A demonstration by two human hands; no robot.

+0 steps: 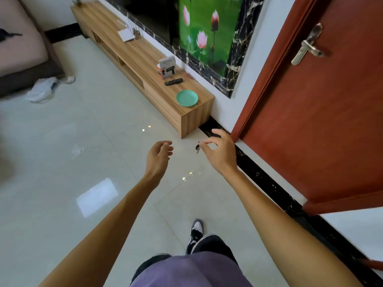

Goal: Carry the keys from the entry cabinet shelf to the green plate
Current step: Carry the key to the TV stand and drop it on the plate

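Head view. The green plate sits at the near end of the wooden counter, its whole surface showing. Beyond the plate on the same counter lie a black remote and, farther on, an upright box. The keys hang over the floor, nearer to me than the plate and well apart from it. My right hand pinches them between thumb and forefinger; they dangle just left of those fingers. My left hand, left of the keys, holds nothing, its fingers loosely curled.
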